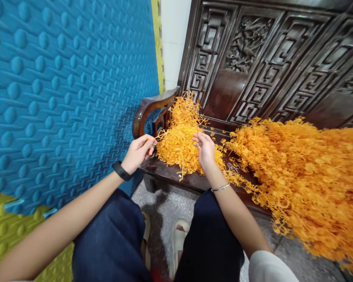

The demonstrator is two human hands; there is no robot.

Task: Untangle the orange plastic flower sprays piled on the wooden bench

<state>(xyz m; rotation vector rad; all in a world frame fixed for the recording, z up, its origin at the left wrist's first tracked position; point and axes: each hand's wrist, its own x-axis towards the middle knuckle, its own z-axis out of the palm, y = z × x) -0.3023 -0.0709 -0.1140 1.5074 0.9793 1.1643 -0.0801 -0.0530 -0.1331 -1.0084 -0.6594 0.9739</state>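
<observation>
My left hand [139, 152], with a black band at its wrist, pinches the end of a thin orange branched plastic sprig [162, 134]. The sprig's forked tips reach right, toward a small pile of orange plastic pieces [176, 150] on the dark wooden bench [191, 181]. Over the right side of that pile is my right hand [205, 149], its fingers loosely curved and apart, with nothing visible in them. Whether its fingertips touch the pile I cannot tell. One longer orange strand [181, 158] hangs down the pile's front.
A much larger heap of orange plastic pieces [317, 176] covers the bench's right side and spills over the front edge. The curved armrest [145, 107] and carved backrest [235, 90] bound the seat. Blue studded foam matting [61, 98] stands on the left.
</observation>
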